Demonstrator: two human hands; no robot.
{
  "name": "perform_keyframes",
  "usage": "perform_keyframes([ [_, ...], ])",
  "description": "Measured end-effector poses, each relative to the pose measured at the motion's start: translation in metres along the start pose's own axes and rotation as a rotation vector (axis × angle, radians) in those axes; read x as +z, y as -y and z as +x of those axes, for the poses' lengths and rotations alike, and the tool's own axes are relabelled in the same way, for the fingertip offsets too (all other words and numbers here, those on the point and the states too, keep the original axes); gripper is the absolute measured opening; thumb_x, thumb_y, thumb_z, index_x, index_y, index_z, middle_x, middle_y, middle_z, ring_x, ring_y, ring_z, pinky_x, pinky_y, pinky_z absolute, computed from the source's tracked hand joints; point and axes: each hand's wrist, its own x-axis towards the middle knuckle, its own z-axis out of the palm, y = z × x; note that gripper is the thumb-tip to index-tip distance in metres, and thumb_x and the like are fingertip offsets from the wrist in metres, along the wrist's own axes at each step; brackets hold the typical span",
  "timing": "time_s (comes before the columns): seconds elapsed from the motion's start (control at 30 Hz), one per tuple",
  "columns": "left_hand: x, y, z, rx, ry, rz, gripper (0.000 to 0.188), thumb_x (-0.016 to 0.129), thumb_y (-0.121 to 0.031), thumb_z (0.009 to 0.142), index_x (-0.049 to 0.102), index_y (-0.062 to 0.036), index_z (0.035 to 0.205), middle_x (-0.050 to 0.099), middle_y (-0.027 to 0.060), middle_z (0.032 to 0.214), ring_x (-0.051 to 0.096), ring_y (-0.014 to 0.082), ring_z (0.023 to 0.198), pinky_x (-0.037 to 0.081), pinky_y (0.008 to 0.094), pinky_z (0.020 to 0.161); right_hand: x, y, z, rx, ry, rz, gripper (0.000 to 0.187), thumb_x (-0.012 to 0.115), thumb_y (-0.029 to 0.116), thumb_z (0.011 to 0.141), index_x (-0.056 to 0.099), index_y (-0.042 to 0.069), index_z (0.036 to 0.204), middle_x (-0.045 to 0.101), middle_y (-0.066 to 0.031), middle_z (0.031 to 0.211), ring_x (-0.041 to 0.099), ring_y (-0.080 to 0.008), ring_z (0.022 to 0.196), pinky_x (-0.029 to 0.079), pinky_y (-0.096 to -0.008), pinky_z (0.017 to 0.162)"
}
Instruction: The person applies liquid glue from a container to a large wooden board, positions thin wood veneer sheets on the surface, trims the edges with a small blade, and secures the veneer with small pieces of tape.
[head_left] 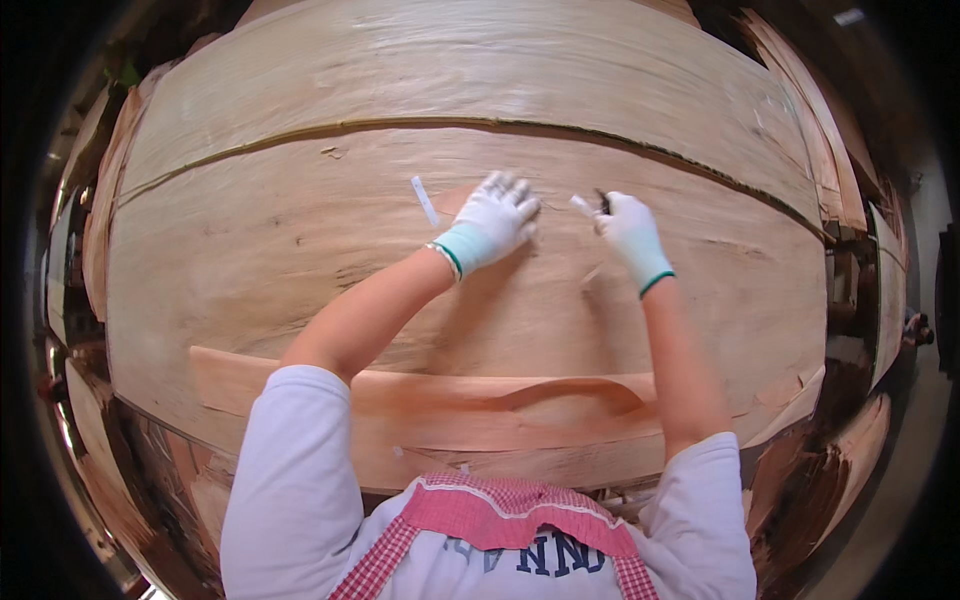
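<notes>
A broad sheet of pale wood veneer (pixel 300 220) lies before me. My left hand (pixel 492 218), in a white glove with a green-edged cuff, presses down on it with fingers stretched out. Partly beneath that hand shows a reddish piece of veneer (pixel 455 200), and a white strip of tape (pixel 425 201) lies just left of it. My right hand (pixel 630 225), gloved alike, is closed round a small dark tool (pixel 602 202), mostly hidden and blurred. A short white strip (pixel 582 206) is at the tool's tip; I cannot tell whether they touch.
A long dark-edged seam (pixel 490 122) crosses the far part of the sheet. Nearer me lies a long reddish veneer strip (pixel 440 410), its right part curled up. Stacked and broken veneer pieces (pixel 860 450) stand around the sides.
</notes>
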Motion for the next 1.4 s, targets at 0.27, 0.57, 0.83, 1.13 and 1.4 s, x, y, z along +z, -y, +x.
perform_keyframes([
  [0.27, -0.065, -0.137, -0.078, -0.396, 0.191, -1.673, 0.057, 0.060, -0.015, 0.094, 0.036, 0.0041, 0.142, 0.048, 0.0131, 0.140, 0.047, 0.0219, 0.127, 0.039, 0.0353, 0.105, -0.030, -0.014, -0.205, 0.134, -0.119, 0.924, 0.008, 0.057, 0.010, 0.093, 0.057, 0.003, 0.094, 0.058, -0.0014, 0.071, 0.051, -0.0078, 0.062, 0.044, -0.0274, 0.057],
  [0.57, -0.092, -0.336, -0.083, -0.403, 0.121, -1.631, 0.011, 0.061, -0.007, 0.092, 0.061, -0.0005, 0.101, 0.064, 0.0026, 0.093, 0.061, 0.0087, 0.083, 0.050, 0.0236, 0.072, -0.077, -0.071, -0.371, 0.203, -0.155, 0.910, 0.021, 0.061, 0.018, 0.094, 0.056, 0.006, 0.111, 0.059, -0.0063, 0.069, 0.060, -0.0137, 0.062, 0.048, -0.0296, 0.059],
  [0.83, 0.039, -0.560, -0.045, -0.305, 0.296, -1.477, 0.012, 0.063, -0.007, 0.089, 0.061, 0.0002, 0.098, 0.065, 0.0043, 0.090, 0.060, 0.0115, 0.082, 0.050, 0.0251, 0.071, -0.080, -0.296, -0.540, 0.546, -0.095, 0.888, 0.020, 0.065, 0.019, 0.090, 0.064, -0.001, 0.092, 0.067, -0.0074, 0.078, 0.060, -0.0095, 0.072, 0.048, -0.0269, 0.068],
  [1.13, 0.102, -0.651, 0.098, 0.000, -0.212, -0.685, 0.013, 0.070, -0.015, 0.075, 0.063, -0.0113, 0.086, 0.066, 0.0084, 0.089, 0.061, 0.0318, 0.089, 0.048, 0.0417, 0.080, -0.093, -0.441, -0.513, 0.578, -0.357, 0.792, 0.018, 0.063, 0.018, 0.090, 0.062, 0.000, 0.085, 0.064, -0.0053, 0.070, 0.056, -0.0132, 0.064, 0.047, -0.0298, 0.064],
  [1.4, 0.142, -0.663, 0.168, -0.113, -0.377, -0.382, 0.029, 0.072, -0.022, 0.075, 0.062, -0.0138, 0.101, 0.058, 0.0085, 0.122, 0.048, 0.0319, 0.121, 0.036, 0.0450, 0.102, -0.065, -0.494, -0.451, 0.770, -0.361, 1.052, 0.017, 0.067, 0.017, 0.089, 0.063, 0.001, 0.086, 0.063, -0.0030, 0.070, 0.050, -0.0088, 0.053, 0.039, -0.0253, 0.048],
])
